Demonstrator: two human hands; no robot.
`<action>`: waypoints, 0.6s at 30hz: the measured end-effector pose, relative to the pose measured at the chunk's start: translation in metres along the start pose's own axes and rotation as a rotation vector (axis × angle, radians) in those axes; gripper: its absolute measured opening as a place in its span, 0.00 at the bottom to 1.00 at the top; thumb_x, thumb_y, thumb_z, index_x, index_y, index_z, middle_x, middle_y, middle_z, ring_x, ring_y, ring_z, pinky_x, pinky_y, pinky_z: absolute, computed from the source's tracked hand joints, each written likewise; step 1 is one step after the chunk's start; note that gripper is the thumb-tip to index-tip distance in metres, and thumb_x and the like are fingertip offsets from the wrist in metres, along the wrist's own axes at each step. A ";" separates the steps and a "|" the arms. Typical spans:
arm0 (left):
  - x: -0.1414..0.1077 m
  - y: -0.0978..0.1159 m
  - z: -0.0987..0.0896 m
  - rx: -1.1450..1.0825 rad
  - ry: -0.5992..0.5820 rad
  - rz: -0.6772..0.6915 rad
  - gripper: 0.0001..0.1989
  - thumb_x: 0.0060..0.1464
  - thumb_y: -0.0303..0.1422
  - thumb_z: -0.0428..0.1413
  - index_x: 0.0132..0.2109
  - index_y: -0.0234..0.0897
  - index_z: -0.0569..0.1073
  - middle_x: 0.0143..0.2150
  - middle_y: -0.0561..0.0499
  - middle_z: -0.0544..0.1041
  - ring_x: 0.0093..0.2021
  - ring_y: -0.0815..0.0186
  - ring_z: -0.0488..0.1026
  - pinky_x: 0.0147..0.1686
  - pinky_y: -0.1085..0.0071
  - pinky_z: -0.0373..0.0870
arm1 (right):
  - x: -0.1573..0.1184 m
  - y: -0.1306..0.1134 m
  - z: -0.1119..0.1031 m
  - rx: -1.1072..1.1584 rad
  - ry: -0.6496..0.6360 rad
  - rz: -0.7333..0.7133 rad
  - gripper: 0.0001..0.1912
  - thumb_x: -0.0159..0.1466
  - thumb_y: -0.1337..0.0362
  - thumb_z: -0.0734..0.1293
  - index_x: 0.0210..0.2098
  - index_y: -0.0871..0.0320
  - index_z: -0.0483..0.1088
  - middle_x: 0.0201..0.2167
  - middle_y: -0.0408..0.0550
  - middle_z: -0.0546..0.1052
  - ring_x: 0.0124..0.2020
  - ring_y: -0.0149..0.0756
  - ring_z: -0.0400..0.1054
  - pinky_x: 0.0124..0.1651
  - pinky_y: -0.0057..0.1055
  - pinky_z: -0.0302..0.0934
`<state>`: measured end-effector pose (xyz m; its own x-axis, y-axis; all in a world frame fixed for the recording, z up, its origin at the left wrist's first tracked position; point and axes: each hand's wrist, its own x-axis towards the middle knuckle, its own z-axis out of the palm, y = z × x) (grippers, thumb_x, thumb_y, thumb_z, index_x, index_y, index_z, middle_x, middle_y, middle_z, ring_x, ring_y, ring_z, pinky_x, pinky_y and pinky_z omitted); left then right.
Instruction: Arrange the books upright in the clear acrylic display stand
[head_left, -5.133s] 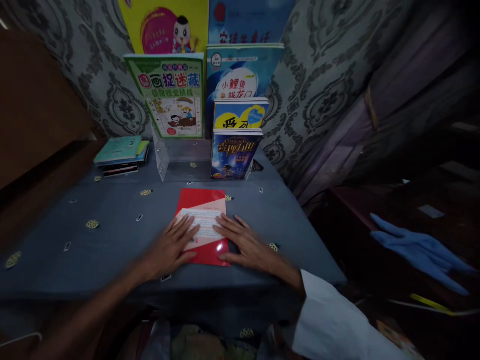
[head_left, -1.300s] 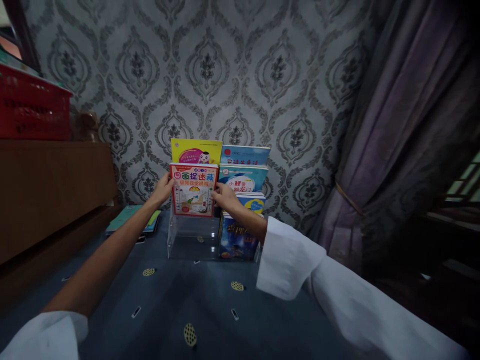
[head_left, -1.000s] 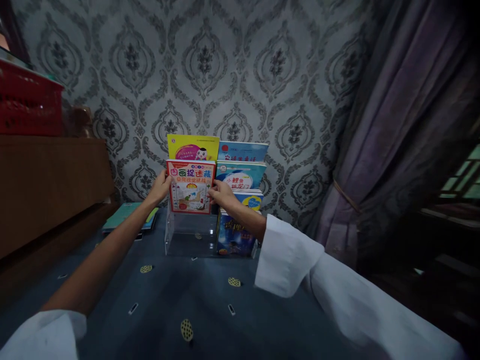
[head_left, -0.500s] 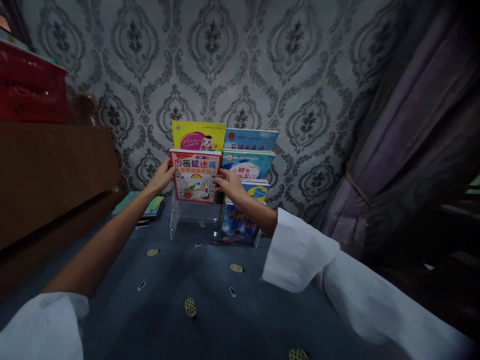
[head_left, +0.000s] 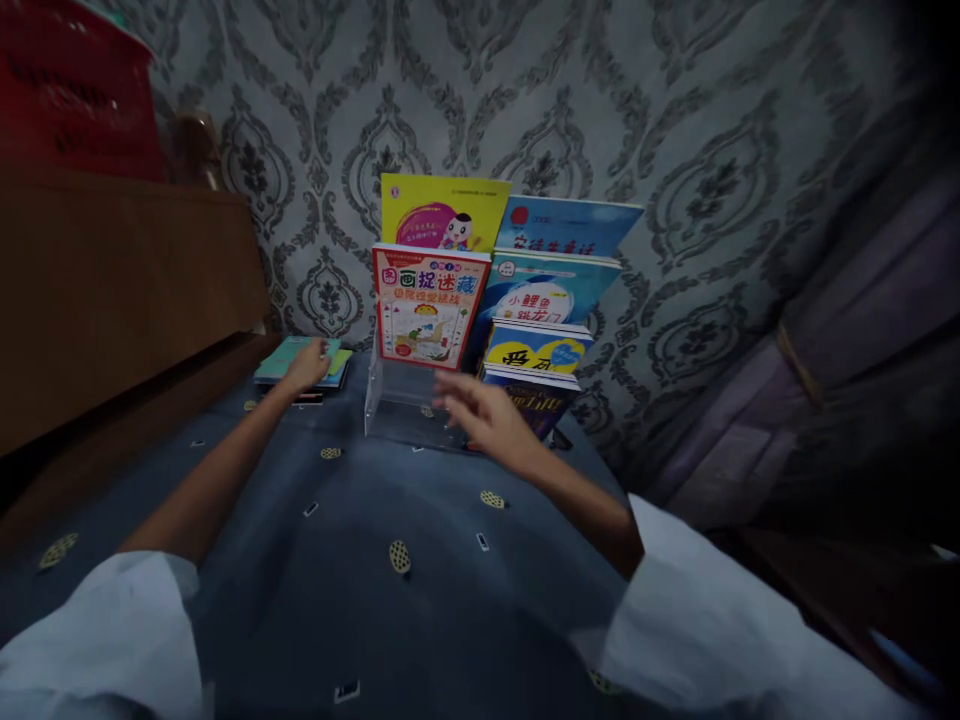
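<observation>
My left hand [head_left: 306, 366] is over a small pile of books [head_left: 281, 358] lying flat on the left, its fingers loosely bent with nothing seen in them. My right hand [head_left: 491, 418], fingers apart and a little blurred, hovers in front of the clear acrylic book rack [head_left: 371, 405], holding nothing. A red picture book [head_left: 427, 310] leans upright in the rack's left column, in front of a yellow book [head_left: 442, 205]. The right column holds a blue book [head_left: 574, 225], a teal book [head_left: 555, 285], a yellow-and-blue book [head_left: 536, 348] and a dark blue book [head_left: 541, 405], partly behind my right hand.
A dark blue patterned cloth [head_left: 300, 590] covers the surface. To the left stands a brown wooden cabinet [head_left: 127, 290] with a red basket [head_left: 75, 95] on top. Patterned wallpaper [head_left: 555, 90] is behind the rack, and a purple-grey curtain [head_left: 750, 430] hangs at the right.
Both hands have let go of the red picture book, which now stands in the rack. My left hand moved left to the pile; my right hand drew down and back. The view shifted.
</observation>
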<state>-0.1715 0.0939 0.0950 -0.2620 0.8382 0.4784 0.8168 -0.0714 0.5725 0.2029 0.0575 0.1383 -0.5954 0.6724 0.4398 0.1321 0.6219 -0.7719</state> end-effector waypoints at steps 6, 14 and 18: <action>-0.031 -0.037 0.015 0.403 -0.081 -0.202 0.20 0.58 0.41 0.50 0.52 0.32 0.72 0.59 0.26 0.72 0.64 0.37 0.63 0.61 0.43 0.60 | -0.111 0.048 0.046 -0.154 -0.132 0.141 0.18 0.68 0.54 0.62 0.55 0.43 0.76 0.52 0.49 0.80 0.60 0.47 0.70 0.60 0.49 0.66; -0.001 -0.042 0.035 0.657 -0.188 -0.166 0.26 0.61 0.43 0.49 0.58 0.29 0.69 0.59 0.24 0.71 0.62 0.36 0.65 0.57 0.44 0.61 | -0.140 0.086 0.064 -0.010 -0.068 0.282 0.18 0.69 0.50 0.61 0.49 0.46 0.79 0.43 0.51 0.82 0.48 0.49 0.77 0.55 0.51 0.70; 0.022 -0.046 0.032 0.735 -0.305 -0.179 0.25 0.59 0.42 0.52 0.57 0.29 0.71 0.55 0.25 0.75 0.55 0.39 0.73 0.50 0.50 0.68 | -0.139 0.085 0.066 0.048 -0.011 0.284 0.19 0.69 0.48 0.61 0.46 0.47 0.80 0.40 0.52 0.82 0.42 0.47 0.78 0.48 0.47 0.73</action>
<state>-0.1983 0.1329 0.0582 -0.3556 0.9212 0.1579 0.9322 0.3618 -0.0110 0.2451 -0.0097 -0.0187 -0.5485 0.8123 0.1985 0.2572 0.3898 -0.8843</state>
